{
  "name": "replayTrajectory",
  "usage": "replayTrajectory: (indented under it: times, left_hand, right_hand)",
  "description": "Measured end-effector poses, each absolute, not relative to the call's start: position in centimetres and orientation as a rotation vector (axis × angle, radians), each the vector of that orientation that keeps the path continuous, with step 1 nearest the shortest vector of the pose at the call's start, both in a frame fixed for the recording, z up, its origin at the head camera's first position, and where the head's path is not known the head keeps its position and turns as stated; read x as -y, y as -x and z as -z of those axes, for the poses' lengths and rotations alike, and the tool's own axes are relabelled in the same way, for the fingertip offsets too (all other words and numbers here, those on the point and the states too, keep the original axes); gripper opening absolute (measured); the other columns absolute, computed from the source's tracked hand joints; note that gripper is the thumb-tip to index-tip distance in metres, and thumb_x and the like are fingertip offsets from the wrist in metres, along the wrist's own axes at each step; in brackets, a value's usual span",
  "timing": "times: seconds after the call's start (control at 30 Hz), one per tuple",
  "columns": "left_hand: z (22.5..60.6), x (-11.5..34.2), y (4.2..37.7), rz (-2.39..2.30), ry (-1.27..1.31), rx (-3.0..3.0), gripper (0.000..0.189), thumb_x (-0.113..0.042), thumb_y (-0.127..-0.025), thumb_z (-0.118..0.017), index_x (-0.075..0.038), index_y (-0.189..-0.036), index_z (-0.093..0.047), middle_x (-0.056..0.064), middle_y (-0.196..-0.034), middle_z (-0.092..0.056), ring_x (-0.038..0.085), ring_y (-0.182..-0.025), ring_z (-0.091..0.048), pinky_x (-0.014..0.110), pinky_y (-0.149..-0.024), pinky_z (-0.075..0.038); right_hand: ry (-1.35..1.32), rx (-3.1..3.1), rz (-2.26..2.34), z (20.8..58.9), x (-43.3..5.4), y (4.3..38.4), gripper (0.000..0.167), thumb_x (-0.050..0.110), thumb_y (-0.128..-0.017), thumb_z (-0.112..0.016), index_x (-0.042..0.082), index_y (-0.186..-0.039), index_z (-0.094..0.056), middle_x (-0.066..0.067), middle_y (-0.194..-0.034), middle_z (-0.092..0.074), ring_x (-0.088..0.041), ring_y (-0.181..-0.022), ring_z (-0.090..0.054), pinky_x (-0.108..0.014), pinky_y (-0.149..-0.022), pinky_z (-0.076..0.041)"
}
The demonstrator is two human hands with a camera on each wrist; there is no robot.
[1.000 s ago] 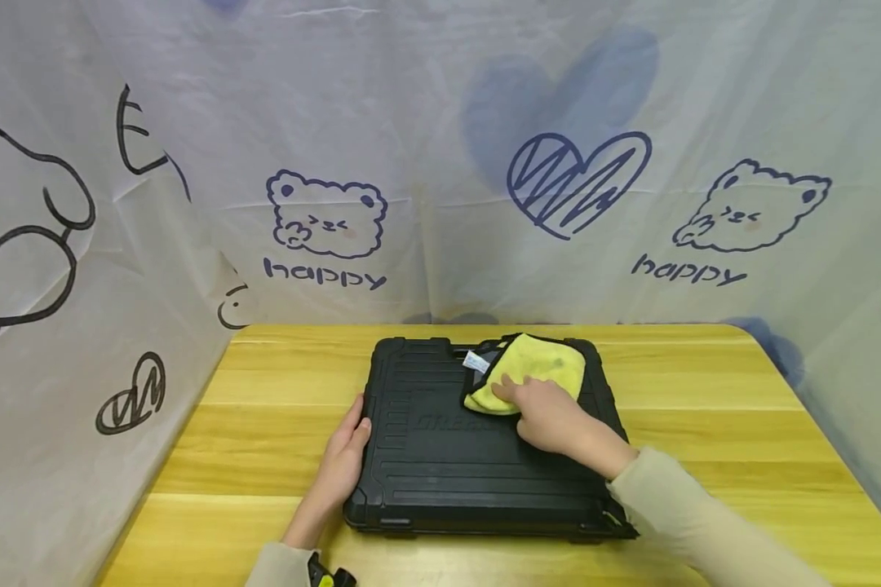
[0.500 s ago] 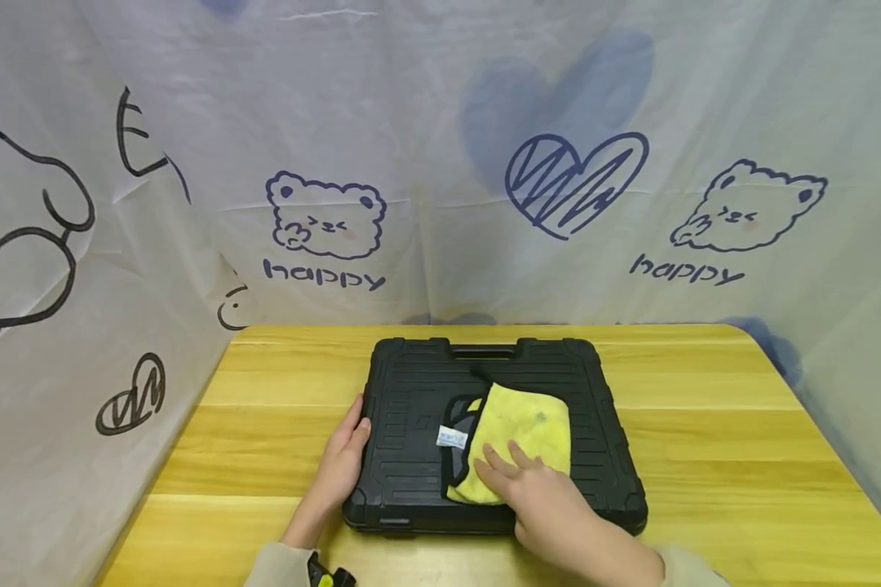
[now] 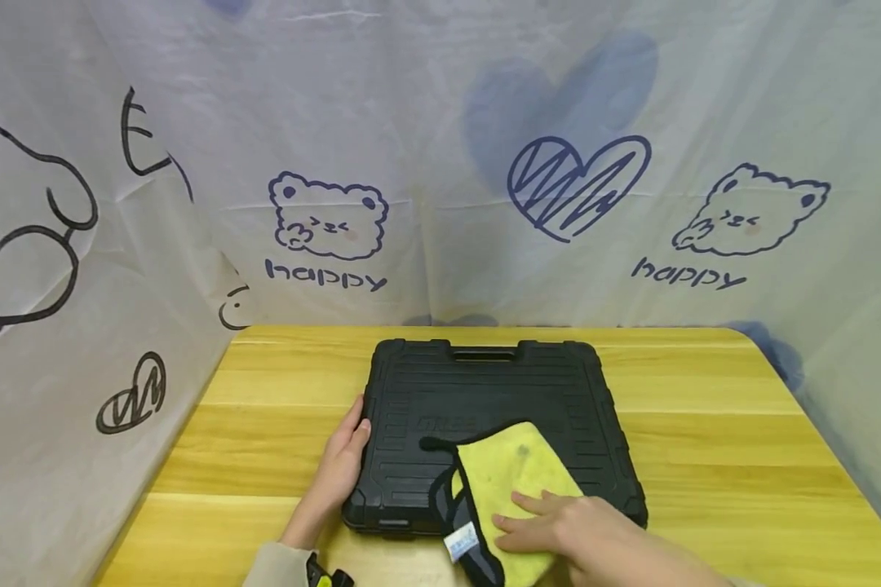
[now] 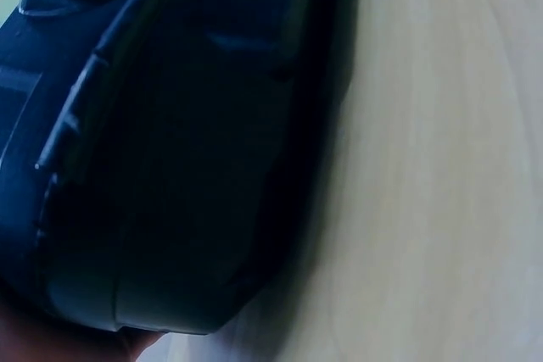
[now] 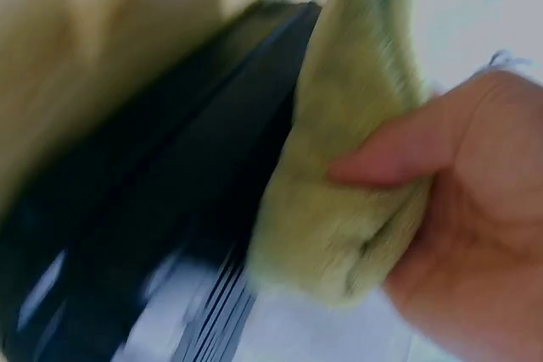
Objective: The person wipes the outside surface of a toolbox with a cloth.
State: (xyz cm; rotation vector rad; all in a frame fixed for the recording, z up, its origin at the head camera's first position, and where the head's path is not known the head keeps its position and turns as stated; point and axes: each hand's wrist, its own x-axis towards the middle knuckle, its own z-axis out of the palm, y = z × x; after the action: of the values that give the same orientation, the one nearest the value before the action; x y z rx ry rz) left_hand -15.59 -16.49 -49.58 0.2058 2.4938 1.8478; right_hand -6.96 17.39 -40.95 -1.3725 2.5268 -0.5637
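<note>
A black plastic carrying case [image 3: 484, 391] with a ribbed lid, faint raised lettering and a far-side handle lies flat on the table. My left hand [image 3: 341, 456] holds its left side, thumb at the upper edge; the left wrist view shows the case's dark side wall [image 4: 195, 142] and part of the hand [image 4: 68, 336]. With my right hand [image 3: 580, 526] I grip a folded yellow cloth [image 3: 514, 481] with dark trim and a white tag at the lid's near edge, its lower end hanging past that edge. In the right wrist view, the thumb [image 5: 390, 154] presses the cloth [image 5: 331, 192] into a fold.
The wooden table [image 3: 741, 424] extends on both sides of the case. A pale curtain [image 3: 440, 204] with printed bears and hearts stands behind the table and along its sides. A black device [image 3: 329, 575] is strapped at the left wrist.
My right hand has drawn the yellow cloth from the lid's far right part toward me, over the near edge, baring the handle and the lid's far half. The left hand and case have stayed put.
</note>
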Motion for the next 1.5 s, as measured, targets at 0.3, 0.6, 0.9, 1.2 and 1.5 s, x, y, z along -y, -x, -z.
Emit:
replayTrajectory:
  times: [0.3, 0.6, 0.9, 1.2, 1.5]
  left_hand:
    - [49.8, 16.6, 15.8, -1.839, -0.186, -2.509, 0.054, -0.015, -0.109, -0.033, 0.005, -0.156, -0.015, 0.022, -0.162, -0.015, 0.035, -0.149, -0.011, 0.051, -0.12, -0.009]
    - [50.0, 16.6, 15.7, -1.841, -0.188, -2.517, 0.054, -0.015, -0.109, -0.034, 0.005, -0.156, -0.016, 0.022, -0.162, -0.016, 0.035, -0.149, -0.012, 0.051, -0.12, -0.01]
    - [49.9, 16.5, 15.6, -1.843, -0.181, -2.527, 0.054, -0.016, -0.109, -0.034, 0.006, -0.155, -0.017, 0.024, -0.161, -0.017, 0.036, -0.149, -0.013, 0.051, -0.12, -0.011]
    - [49.9, 16.3, 15.4, -1.86, -0.185, -2.503, 0.054, -0.015, -0.109, -0.033, 0.006, -0.156, -0.015, 0.023, -0.162, -0.015, 0.035, -0.149, -0.012, 0.051, -0.12, -0.01]
    - [49.7, 16.4, 15.5, -1.861, -0.184, -2.496, 0.054, -0.016, -0.109, -0.034, 0.005, -0.156, -0.015, 0.022, -0.162, -0.015, 0.035, -0.149, -0.011, 0.051, -0.12, -0.01]
  right_hand:
    - [1.645, -2.484, 0.753, 41.7, -21.1, 10.9, 0.094, -0.035, -0.058, -0.039, 0.03, -0.115, -0.076, 0.016, -0.124, -0.066, -0.021, -0.122, -0.06, -0.055, -0.091, -0.052]
    - [1.44, -2.503, 0.836, 42.2, -24.1, 15.1, 0.093, -0.035, -0.06, -0.031, 0.028, -0.112, -0.078, 0.012, -0.124, -0.067, -0.028, -0.125, -0.058, -0.059, -0.101, -0.04]
    - [1.135, -2.617, 0.859, 42.5, -26.5, 20.4, 0.079, -0.029, -0.075, -0.031, 0.022, -0.114, -0.077, 0.003, -0.127, -0.067, -0.038, -0.132, -0.048, -0.062, -0.109, -0.027]
    - [0.916, -2.788, 0.879, 42.6, -26.9, 22.9, 0.074, -0.026, -0.076, -0.032, 0.011, -0.126, -0.071, -0.009, -0.134, -0.062, -0.036, -0.133, -0.048, -0.061, -0.11, -0.03]
    - [0.712, -2.866, 0.828, 42.5, -26.7, 24.5, 0.074, -0.022, -0.074, -0.037, 0.007, -0.139, -0.059, -0.018, -0.148, -0.047, -0.043, -0.14, -0.035, -0.055, -0.1, -0.042]
